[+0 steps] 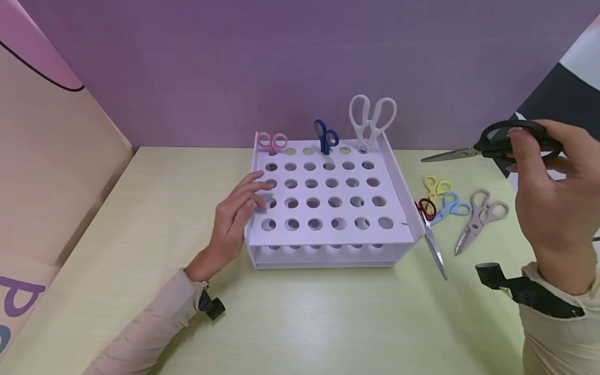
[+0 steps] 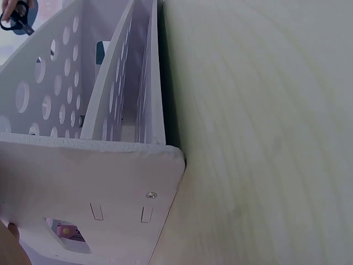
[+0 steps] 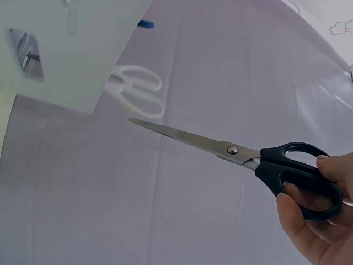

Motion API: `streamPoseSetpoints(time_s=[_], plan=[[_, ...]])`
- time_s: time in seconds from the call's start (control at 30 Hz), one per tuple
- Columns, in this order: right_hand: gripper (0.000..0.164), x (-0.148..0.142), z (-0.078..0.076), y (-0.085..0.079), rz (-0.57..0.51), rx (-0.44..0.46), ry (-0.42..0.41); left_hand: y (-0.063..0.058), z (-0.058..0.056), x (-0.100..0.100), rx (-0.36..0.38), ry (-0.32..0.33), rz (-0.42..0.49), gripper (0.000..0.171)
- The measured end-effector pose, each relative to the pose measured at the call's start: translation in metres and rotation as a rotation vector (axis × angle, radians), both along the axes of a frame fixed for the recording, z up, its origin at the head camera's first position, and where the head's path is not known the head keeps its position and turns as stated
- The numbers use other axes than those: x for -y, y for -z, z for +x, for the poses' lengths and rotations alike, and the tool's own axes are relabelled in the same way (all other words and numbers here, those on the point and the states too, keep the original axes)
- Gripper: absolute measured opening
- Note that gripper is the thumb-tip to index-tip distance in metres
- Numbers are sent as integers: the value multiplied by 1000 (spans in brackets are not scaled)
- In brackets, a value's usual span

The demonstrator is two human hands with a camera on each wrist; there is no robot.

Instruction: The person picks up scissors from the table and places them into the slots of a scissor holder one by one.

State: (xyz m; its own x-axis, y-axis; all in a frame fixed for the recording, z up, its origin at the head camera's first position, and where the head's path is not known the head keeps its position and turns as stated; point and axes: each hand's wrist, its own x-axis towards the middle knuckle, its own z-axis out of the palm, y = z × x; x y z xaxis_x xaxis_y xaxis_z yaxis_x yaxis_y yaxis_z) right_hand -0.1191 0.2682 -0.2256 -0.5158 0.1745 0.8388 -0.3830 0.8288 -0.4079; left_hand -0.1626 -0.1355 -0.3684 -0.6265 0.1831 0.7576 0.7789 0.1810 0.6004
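My right hand (image 1: 562,192) grips the black handles of a pair of scissors (image 3: 237,150), held in the air right of the white rack (image 1: 323,235) with closed blades pointing left. On the rack's left edge rests my left hand (image 1: 236,213), fingers reaching over the side panel onto the holed top. In the rack's back row stand pink scissors (image 1: 272,149), navy scissors (image 1: 325,143) and large white scissors (image 1: 374,129), handles up. The left wrist view shows the rack's side panel close up, with part of that hand at the lower left.
Right of the rack on the table (image 1: 328,317) lie yellow scissors (image 1: 433,194), light blue scissors (image 1: 447,209), red-handled scissors (image 1: 436,250) and mauve scissors (image 1: 475,224). The red pair lies against the rack's right side. A purple backdrop (image 1: 234,67) rises behind the rack.
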Motion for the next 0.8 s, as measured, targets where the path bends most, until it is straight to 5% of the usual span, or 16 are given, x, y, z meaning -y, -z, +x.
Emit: streamPoseSetpoints(time_s=[0.37, 0.8], plan=[[29, 25, -12, -2, 3, -104, -95, 2, -3, 1, -26, 13, 8, 31], [27, 46, -26, -1, 31, -112, -167, 1, -1, -1, -35, 1, -3, 31]])
